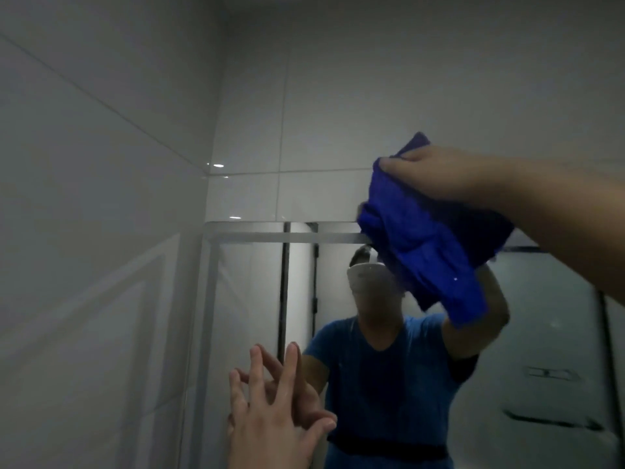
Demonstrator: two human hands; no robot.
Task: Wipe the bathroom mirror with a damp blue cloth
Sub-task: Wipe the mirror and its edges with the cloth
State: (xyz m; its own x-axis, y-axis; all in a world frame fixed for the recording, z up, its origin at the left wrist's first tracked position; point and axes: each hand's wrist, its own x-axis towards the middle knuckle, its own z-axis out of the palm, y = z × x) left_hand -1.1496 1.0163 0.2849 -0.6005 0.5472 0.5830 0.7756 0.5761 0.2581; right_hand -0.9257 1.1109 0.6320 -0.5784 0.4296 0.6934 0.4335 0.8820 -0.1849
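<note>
Right hand (449, 177) grasps the cloth (436, 245) at the mirror's (541, 316) top edge, glass lying toward 6 o'clock; left hand (270, 411) rests spread, empty.

mirror top edge: we see the blue cloth (429, 242) bunched in the right hand (449, 174), covering the mirror (541, 299) edge there.
mirror left side: left hand (270, 414) flat on the glass, fingers spread, blocking the lower left strip.
between hands: we have open glass, nothing in the path.
right of cloth: right forearm crosses it.
left limit: tiled side wall (94, 231) meets the mirror's edge.
above mirror: bare wall tiles (321, 113).
</note>
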